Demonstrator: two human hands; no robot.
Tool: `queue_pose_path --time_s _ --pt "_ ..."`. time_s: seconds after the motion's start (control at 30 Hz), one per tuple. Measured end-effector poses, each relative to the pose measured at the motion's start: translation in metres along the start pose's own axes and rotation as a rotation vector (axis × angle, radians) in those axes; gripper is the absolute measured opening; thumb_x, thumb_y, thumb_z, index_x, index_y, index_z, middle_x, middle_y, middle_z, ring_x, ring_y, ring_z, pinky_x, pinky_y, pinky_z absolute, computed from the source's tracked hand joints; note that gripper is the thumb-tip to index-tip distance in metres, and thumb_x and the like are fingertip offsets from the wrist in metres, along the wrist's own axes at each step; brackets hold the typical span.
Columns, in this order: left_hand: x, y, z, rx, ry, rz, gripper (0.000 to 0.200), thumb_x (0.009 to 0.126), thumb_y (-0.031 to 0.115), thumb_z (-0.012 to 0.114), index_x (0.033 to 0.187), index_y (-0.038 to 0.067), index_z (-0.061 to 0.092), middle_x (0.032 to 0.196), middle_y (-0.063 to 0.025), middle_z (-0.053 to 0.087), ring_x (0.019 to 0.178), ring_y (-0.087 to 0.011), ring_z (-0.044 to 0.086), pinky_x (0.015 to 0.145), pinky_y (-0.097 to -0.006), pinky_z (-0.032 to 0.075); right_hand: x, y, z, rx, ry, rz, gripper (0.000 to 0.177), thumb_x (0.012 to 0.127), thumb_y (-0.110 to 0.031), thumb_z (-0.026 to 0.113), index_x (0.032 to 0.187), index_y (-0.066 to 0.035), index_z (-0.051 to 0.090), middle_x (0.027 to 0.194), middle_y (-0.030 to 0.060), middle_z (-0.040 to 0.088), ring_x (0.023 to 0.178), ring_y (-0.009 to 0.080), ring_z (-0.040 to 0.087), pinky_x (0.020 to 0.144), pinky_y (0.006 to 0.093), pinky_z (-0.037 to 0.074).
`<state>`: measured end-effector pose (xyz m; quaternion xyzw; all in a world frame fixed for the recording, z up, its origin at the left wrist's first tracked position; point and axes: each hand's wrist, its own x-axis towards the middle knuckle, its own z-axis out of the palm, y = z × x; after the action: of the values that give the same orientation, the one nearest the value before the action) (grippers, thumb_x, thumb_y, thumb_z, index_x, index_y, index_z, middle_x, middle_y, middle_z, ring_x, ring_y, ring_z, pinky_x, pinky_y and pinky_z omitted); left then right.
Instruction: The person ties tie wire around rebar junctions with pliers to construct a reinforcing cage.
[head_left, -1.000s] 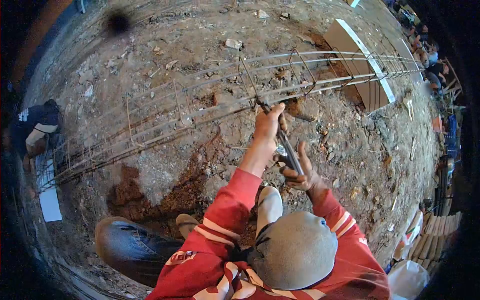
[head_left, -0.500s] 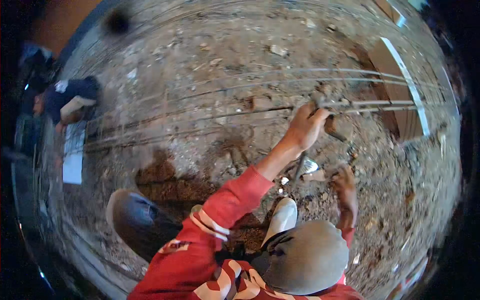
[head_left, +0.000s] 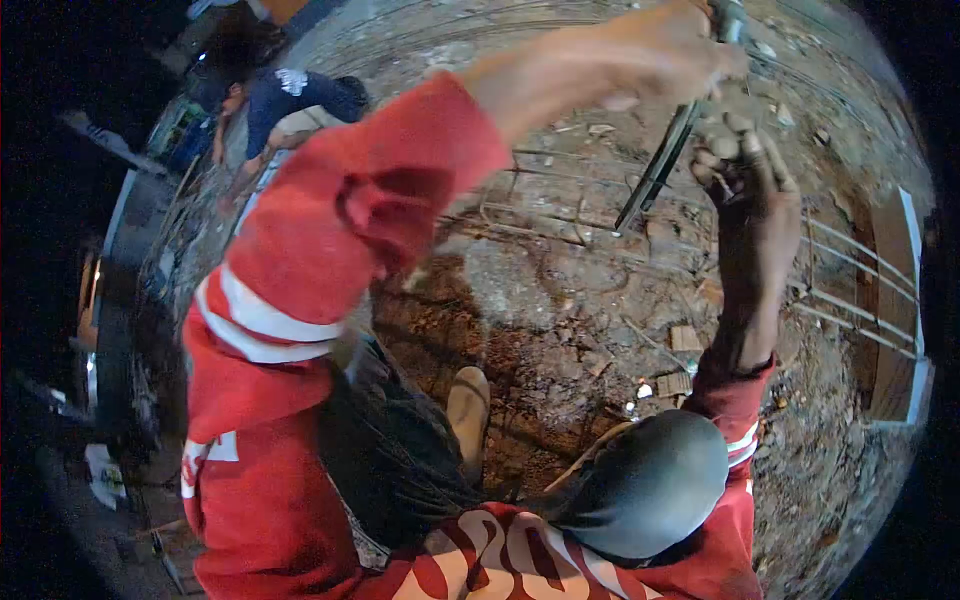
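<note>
The left hand [head_left: 680,55] has moved up to one o'clock, its grip tight on a dark tool [head_left: 660,163] pointing to seven. Right hand [head_left: 752,195]: two o'clock, fingers bent; I can't tell if it holds anything.

Pretty clearly a building site I'm on: the ground [head_left: 545,370] is bare, lumpy, stony dirt, with bits of brick [head_left: 685,338] lying around near me. There's a long cage of steel bars [head_left: 855,310] stretching across in front of me, crossing a pale-edged panel [head_left: 893,380] off to my right. Another person [head_left: 300,110] is bent over low, away to my left.
</note>
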<state>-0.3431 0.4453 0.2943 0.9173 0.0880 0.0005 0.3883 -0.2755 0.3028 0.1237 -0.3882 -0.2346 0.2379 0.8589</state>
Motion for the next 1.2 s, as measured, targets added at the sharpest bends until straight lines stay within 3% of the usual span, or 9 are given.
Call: queue_pose_path --time_s 0.07,0.13,0.43,0.5,0.67,0.73,0.87,0.97,1.2 --pt "-0.014 -0.007 -0.016 -0.103 -0.336 -0.064 0.026 0.087 0.020 0.070 0.090 -0.005 0.062 0.071 -0.0048 0.061 0.058 -0.0139 0.056 0.056 -0.0282 0.048 0.012 -0.009 0.013 0.183 -0.026 0.063 0.031 0.100 -0.017 0.051 0.120 0.006 0.056 0.075 0.0008 0.055 0.063 0.0077 0.051 0.056 0.0228 0.042" --pt "-0.032 -0.042 0.007 -0.092 0.232 0.011 0.031 0.080 0.023 0.077 0.080 -0.005 0.066 0.070 -0.0080 0.067 0.057 -0.0143 0.060 0.056 -0.0269 0.049 0.026 -0.010 0.023 0.277 -0.096 0.130 0.030 0.101 -0.016 0.049 0.121 0.006 0.054 0.069 -0.0020 0.048 0.057 0.0056 0.043 0.051 0.0218 0.037" --pt "-0.139 -0.125 -0.043 -0.383 0.163 -0.064 0.033 0.092 0.024 0.065 0.109 -0.004 0.062 0.097 -0.0114 0.068 0.093 -0.0235 0.068 0.080 -0.0362 0.056 0.086 -0.005 0.019 0.833 -0.436 0.353 0.019 0.101 -0.006 0.039 0.111 0.005 0.050 0.065 -0.0045 0.029 0.055 0.0071 0.025 0.049 0.0244 0.024" --pt "-0.164 -0.165 -0.068 -0.369 0.387 -0.181 0.033 0.092 0.023 0.064 0.111 -0.004 0.062 0.097 -0.0128 0.068 0.094 -0.0240 0.069 0.084 -0.0371 0.056 0.080 -0.024 0.034 0.504 -0.077 0.223 0.016 0.102 -0.008 0.038 0.103 0.002 0.050 0.065 -0.0043 0.029 0.055 0.0078 0.024 0.050 0.0249 0.025" --pt "-0.222 -0.287 -0.145 -0.248 0.810 -0.246 0.029 0.092 0.019 0.064 0.109 -0.005 0.064 0.101 -0.0156 0.069 0.090 -0.0244 0.070 0.082 -0.0354 0.059 0.124 -0.024 -0.004 0.237 -0.238 0.194 0.015 0.103 -0.010 0.037 0.095 -0.003 0.047 0.069 -0.0005 0.036 0.060 0.0110 0.032 0.054 0.0256 0.029" --pt "-0.235 -0.336 -0.163 -0.101 1.198 -0.170 0.030 0.087 0.018 0.070 0.101 -0.008 0.066 0.088 -0.0153 0.069 0.066 -0.0188 0.067 0.056 -0.0297 0.057 0.127 -0.023 0.017 0.039 0.012 0.112 0.019 0.103 -0.012 0.038 0.110 -0.001 0.051 0.073 0.0008 0.043 0.063 0.0113 0.039 0.055 0.0243 0.034" --pt "-0.251 -0.392 -0.157 0.069 1.271 -0.187 0.025 0.083 0.022 0.075 0.091 -0.001 0.068 0.073 -0.0084 0.067 0.059 -0.0143 0.064 0.044 -0.0260 0.048 0.183 -0.030 -0.027 -0.043 -0.555 0.187 0.049 0.098 -0.027 0.053 0.137 0.001 0.044 0.121 0.0098 0.059 0.091 0.0183 0.053 0.080 0.0309 0.047" --pt "-0.245 -0.472 -0.122 0.284 1.249 -0.315 0.028 0.081 0.028 0.075 0.091 0.002 0.070 0.078 -0.0149 0.068 0.067 -0.0315 0.066 0.061 -0.0417 0.052 0.119 0.004 0.098 -0.213 0.102 -0.001 0.032 0.100 -0.015 0.049 0.128 -0.002 0.052 0.104 0.0072 0.064 0.081 0.0159 0.059 0.062 0.0253 0.047" --pt "-0.265 -0.459 -0.083 0.502 1.081 -0.323 0.048 0.074 0.026 0.076 0.111 -0.001 0.063 0.108 -0.0217 0.063 0.102 -0.0347 0.059 0.088 -0.0447 0.045 0.043 0.041 0.200 -1.186 -0.126 0.016 0.037 0.095 -0.003 0.050 0.131 -0.001 0.053 0.074 -0.0088 0.043 0.057 0.0005 0.036 0.049 0.0177 0.031"
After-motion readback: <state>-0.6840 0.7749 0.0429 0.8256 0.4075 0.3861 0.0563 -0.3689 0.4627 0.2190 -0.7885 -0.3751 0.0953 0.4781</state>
